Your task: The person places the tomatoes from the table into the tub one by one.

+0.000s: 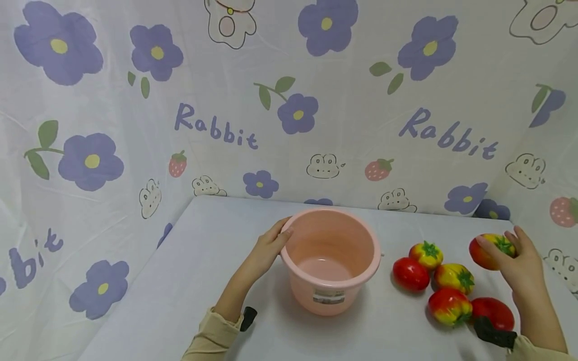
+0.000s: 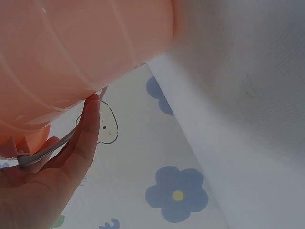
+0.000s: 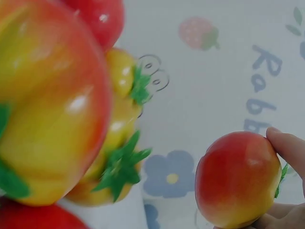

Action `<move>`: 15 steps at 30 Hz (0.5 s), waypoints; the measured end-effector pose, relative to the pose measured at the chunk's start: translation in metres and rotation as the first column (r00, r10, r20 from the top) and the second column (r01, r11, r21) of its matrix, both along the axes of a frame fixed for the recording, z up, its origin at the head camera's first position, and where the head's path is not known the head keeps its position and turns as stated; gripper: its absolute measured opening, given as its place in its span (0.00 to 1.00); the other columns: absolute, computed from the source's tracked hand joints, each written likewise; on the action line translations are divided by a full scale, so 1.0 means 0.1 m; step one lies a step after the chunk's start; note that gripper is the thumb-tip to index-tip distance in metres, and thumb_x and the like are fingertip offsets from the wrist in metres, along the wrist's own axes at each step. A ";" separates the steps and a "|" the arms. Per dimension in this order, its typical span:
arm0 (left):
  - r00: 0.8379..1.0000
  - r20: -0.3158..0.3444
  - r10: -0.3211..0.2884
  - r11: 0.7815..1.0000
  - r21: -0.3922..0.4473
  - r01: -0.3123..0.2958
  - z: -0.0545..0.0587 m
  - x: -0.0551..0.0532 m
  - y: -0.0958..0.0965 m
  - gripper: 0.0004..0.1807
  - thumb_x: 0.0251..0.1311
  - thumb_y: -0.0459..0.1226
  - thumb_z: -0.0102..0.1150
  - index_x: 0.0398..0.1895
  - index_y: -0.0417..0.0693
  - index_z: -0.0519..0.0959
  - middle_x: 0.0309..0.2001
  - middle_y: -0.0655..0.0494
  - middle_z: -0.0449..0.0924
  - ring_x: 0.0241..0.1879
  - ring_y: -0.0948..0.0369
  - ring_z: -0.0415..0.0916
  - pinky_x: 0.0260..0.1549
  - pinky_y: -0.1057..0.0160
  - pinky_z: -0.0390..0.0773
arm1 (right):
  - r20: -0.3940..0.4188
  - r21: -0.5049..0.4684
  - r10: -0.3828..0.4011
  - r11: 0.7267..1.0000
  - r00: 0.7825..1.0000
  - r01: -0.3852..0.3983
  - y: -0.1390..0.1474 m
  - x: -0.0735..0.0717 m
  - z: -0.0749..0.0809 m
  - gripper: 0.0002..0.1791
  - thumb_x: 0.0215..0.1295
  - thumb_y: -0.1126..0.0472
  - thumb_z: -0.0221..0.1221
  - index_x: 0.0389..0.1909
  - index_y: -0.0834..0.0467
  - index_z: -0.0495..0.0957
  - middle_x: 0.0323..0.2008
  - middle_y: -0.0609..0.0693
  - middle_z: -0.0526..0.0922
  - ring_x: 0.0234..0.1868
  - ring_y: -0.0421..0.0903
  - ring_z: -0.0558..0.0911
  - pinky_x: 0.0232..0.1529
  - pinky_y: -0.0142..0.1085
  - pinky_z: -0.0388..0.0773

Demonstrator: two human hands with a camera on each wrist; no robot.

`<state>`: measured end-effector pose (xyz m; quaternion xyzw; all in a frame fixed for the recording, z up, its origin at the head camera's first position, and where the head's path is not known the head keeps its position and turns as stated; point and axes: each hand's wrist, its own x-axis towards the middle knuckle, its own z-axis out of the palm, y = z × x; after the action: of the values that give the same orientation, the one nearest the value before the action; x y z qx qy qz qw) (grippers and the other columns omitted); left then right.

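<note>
A pink plastic bucket [image 1: 331, 281] with a label on its front stands upright on the white table. My left hand [image 1: 267, 250] holds its left rim, thumb over the edge; in the left wrist view the fingers [image 2: 86, 129] lie along the outer wall beside the grey handle [image 2: 59, 141]. Over at the right, my right hand [image 1: 524, 260] grips a red-and-yellow fruit with a green leafy top [image 1: 483, 250]. The right wrist view shows this glossy fruit [image 3: 236, 179] between thumb and fingers, raised apart from the others.
Several similar fruits lie grouped right of the bucket: a yellow one [image 1: 453, 278], a red-and-yellow one [image 1: 449, 305], plain red ones [image 1: 411, 275], [image 1: 494, 312]. A printed cloth [image 1: 343, 75] with flowers and rabbits hangs behind the table [image 1: 217, 235].
</note>
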<state>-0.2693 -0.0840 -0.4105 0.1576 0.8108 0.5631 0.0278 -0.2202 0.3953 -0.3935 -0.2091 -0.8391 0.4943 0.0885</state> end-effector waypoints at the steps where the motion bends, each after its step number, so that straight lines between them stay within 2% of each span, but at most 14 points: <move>1: 1.000 -0.001 0.002 1.000 -0.001 -0.002 0.00 0.00 0.00 0.26 0.72 0.54 0.43 0.71 0.62 0.65 0.63 0.51 0.76 0.54 0.51 0.79 0.48 0.54 0.81 | -0.007 -0.003 0.011 1.000 1.000 -0.012 -0.02 0.00 0.02 0.55 0.67 0.38 0.52 0.76 0.53 0.24 0.77 0.60 0.34 0.77 0.66 0.36 0.69 0.69 0.46; 8: 1.000 -0.005 0.010 1.000 -0.006 -0.010 0.01 0.01 0.01 0.25 0.72 0.54 0.43 0.70 0.66 0.65 0.64 0.54 0.75 0.55 0.52 0.79 0.50 0.53 0.81 | -0.048 -0.026 0.050 0.998 0.998 -0.051 -0.15 -0.01 0.17 0.55 0.66 0.37 0.53 0.76 0.48 0.23 0.78 0.53 0.34 0.77 0.64 0.34 0.69 0.70 0.43; 15: 1.000 -0.001 0.005 1.000 -0.009 -0.005 0.01 0.02 0.01 0.26 0.72 0.54 0.42 0.71 0.64 0.65 0.65 0.54 0.74 0.56 0.52 0.78 0.50 0.52 0.81 | -0.085 -0.011 0.078 0.997 0.993 -0.079 -0.28 -0.09 0.23 0.54 0.66 0.38 0.54 0.77 0.47 0.26 0.78 0.51 0.36 0.78 0.61 0.34 0.71 0.67 0.42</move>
<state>-0.2676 -0.0828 -0.4092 0.1558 0.8138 0.5592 0.0267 -0.2291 0.3676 -0.3709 -0.1556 -0.8386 0.5118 0.1029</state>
